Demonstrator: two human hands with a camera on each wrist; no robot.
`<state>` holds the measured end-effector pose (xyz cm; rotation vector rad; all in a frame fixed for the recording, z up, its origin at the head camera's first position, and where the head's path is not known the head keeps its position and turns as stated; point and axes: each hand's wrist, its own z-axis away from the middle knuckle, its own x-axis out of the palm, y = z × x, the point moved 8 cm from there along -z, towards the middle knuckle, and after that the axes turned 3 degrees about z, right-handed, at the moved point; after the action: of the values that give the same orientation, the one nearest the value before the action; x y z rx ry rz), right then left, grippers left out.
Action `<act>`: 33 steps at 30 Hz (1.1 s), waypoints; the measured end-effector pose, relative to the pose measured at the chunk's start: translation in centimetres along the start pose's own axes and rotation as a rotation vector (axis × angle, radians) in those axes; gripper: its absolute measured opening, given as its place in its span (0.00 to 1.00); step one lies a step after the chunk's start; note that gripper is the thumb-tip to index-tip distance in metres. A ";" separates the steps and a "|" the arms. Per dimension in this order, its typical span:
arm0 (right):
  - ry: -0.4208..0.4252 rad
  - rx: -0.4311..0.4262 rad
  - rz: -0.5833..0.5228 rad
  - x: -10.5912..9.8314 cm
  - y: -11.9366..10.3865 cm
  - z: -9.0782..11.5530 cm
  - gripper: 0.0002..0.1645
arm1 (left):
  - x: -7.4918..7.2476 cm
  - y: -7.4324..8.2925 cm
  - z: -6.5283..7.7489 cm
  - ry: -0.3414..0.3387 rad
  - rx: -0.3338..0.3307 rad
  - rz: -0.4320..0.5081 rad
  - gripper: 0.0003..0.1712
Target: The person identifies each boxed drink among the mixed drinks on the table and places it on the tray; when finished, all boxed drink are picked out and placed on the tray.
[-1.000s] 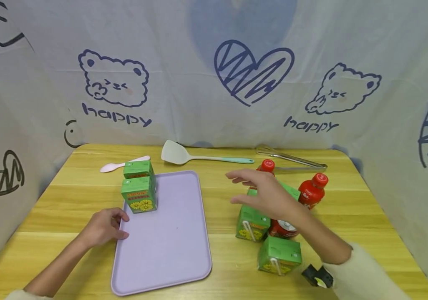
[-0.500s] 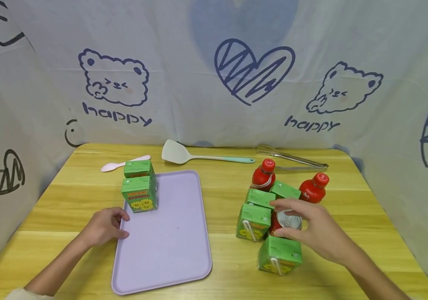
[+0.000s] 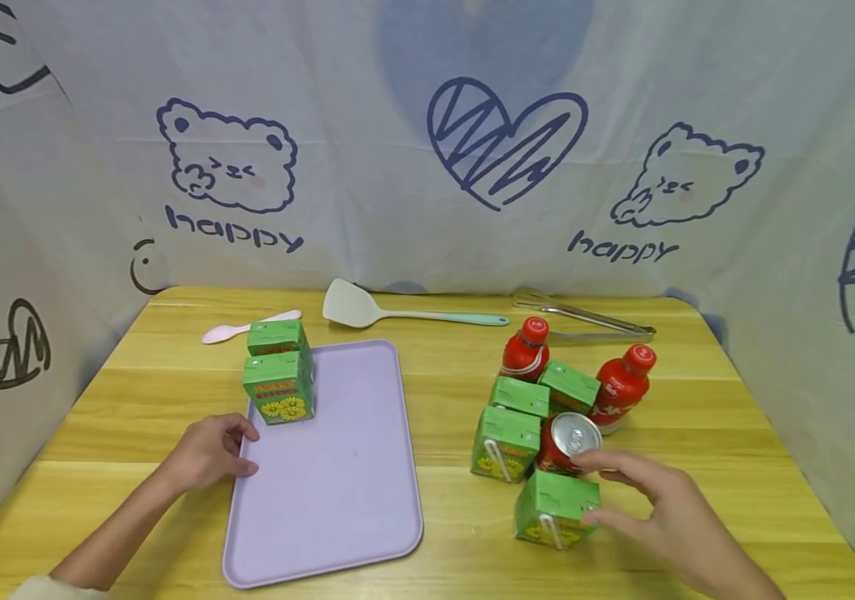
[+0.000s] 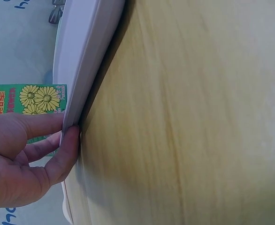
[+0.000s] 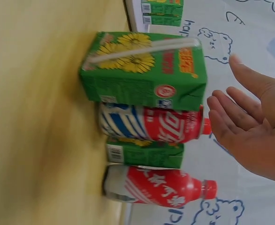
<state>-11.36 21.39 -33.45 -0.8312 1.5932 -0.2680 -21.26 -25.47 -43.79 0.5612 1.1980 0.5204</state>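
My left hand (image 3: 206, 454) pinches the left rim of a lilac tray (image 3: 337, 500); the left wrist view shows thumb and fingertips at the tray's edge (image 4: 81, 79). Two green drink cartons with yellow flowers stand at the tray's far left, the front carton (image 3: 281, 390) partly covering the back carton (image 3: 276, 335). On the right, my right hand (image 3: 667, 517) hovers with spread fingers beside the nearest green carton (image 3: 557, 504), which has a straw on its front. The right wrist view shows a gap between that hand (image 5: 255, 117) and the carton (image 5: 147, 70). Behind it stands a red soda can (image 3: 576, 435).
Several more green cartons (image 3: 506, 437) and two red-capped bottles (image 3: 621, 385) crowd around the can. Along the back lie a pink spoon (image 3: 225, 333), a pale spatula (image 3: 352, 304) and metal tongs (image 3: 585, 317). A drawn-on white cloth (image 3: 367, 167) encloses the table.
My right hand has come back from above the group of drinks, down and right, past the can to the nearest carton. My left hand and the tray have stayed put.
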 end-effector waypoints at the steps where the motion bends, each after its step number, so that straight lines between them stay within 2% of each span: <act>1: 0.005 -0.002 -0.005 0.2 0.2 0.2 0.29 | 0.0 0.0 0.0 0.000 -0.001 0.000 0.21; 6: 0.030 0.030 -0.021 0.8 1.1 1.1 0.29 | -0.1 0.1 0.0 0.000 -0.002 0.002 0.22; 13: 0.101 0.036 -0.099 1.2 1.3 1.4 0.28 | -0.2 -0.1 0.0 0.001 -0.004 0.003 0.22; 21: 0.076 0.186 -0.116 2.1 2.5 1.8 0.29 | -0.1 -0.1 0.0 0.000 -0.001 0.011 0.21; 24: 0.054 0.264 -0.104 2.7 3.2 2.1 0.31 | 0.1 -0.2 0.0 -0.001 -0.012 0.013 0.21; 27: 0.044 0.300 -0.079 3.2 3.5 2.2 0.31 | 0.1 -0.3 0.0 -0.001 -0.019 0.014 0.21; 33: 0.071 0.281 -0.020 3.3 3.2 2.2 0.29 | 0.0 -0.3 0.0 0.006 -0.006 0.022 0.22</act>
<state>-10.35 22.20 -38.40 -0.6255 1.5684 -0.5281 -21.26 -25.71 -44.04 0.5685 1.1969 0.5443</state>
